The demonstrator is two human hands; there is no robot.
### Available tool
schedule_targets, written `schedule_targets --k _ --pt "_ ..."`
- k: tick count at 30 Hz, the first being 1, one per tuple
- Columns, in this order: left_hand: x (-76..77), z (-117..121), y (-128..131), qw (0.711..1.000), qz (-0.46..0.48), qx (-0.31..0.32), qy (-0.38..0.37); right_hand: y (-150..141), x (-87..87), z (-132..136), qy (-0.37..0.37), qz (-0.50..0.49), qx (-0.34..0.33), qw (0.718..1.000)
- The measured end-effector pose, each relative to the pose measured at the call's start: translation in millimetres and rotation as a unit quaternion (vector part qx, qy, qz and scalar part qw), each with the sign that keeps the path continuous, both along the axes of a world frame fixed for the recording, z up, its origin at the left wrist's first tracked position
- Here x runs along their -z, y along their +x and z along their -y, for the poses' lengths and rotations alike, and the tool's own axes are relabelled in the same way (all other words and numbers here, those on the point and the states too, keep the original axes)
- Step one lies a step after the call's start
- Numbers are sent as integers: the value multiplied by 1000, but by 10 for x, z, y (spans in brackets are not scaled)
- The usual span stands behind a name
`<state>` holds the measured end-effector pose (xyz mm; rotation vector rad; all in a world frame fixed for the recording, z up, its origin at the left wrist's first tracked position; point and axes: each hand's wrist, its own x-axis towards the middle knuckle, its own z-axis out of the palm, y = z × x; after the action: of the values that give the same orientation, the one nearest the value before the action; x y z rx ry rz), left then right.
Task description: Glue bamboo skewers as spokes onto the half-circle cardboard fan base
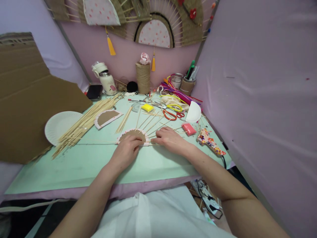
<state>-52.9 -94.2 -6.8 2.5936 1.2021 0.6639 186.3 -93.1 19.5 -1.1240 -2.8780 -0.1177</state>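
Note:
A cardboard half-circle (132,133) with a pale scalloped border lies on the table, and thin wooden sticks (146,123) fan out from its curved edge. My left hand (128,147) rests on its lower part, fingers closed together and pressing it down. Just right of it, my right hand (168,140) is closed, with thumb and fingertips pinching a stick by the half-circle's right end. The pinched tip is partly hidden by the fingers. A second half-circle (107,118) with a pale rim lies further left.
Bundled sticks (86,122) cross a white paper plate (61,123) on the left, before a large cardboard sheet (37,99). Red-handled scissors (170,115), a yellow packet (147,107), a pink packet (189,129) and a patterned glue gun (210,142) lie right. Twine (143,77) stands behind.

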Motion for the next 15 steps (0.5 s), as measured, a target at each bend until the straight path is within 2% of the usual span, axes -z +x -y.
schedule_targets --k 15 --pt "1 0 8 1000 12 3 5 1 11 0 10 2 1 1000"
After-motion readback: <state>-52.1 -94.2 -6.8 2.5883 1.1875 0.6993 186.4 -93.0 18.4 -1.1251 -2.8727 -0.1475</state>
